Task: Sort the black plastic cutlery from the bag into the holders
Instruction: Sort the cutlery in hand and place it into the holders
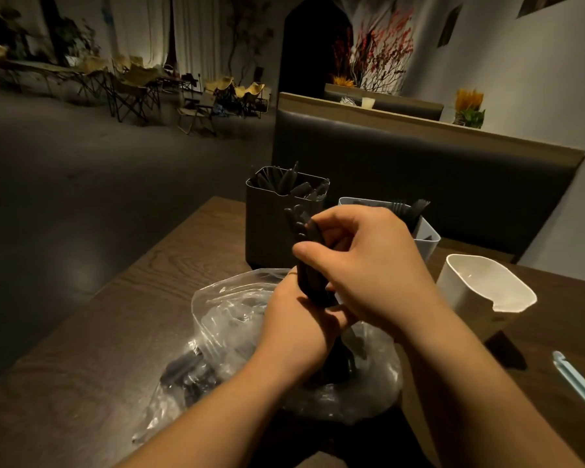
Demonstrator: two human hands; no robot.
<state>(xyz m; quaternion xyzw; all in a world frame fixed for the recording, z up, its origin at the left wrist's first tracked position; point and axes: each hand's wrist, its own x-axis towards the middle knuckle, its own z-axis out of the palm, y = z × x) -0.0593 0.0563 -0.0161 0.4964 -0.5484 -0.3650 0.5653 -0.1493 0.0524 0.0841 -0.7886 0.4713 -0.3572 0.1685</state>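
Note:
Over the clear plastic bag [230, 319] I hold an upright bundle of black plastic cutlery [304, 251]. My left hand [298, 325] grips the bundle's lower part and my right hand [362, 261] curls round its upper part. More black cutlery [186, 369] lies inside the bag. Behind the bundle stands a dark holder [267, 224] with black cutlery sticking out. To its right is a grey holder [428, 236] with black forks in it. A white holder [466, 285] further right shows nothing inside.
The things stand on a dark wooden table [122, 325] whose left edge runs diagonally. A pale blue strip [578, 383] lies at the right edge. A dark padded bench back [419, 163] rises behind the table.

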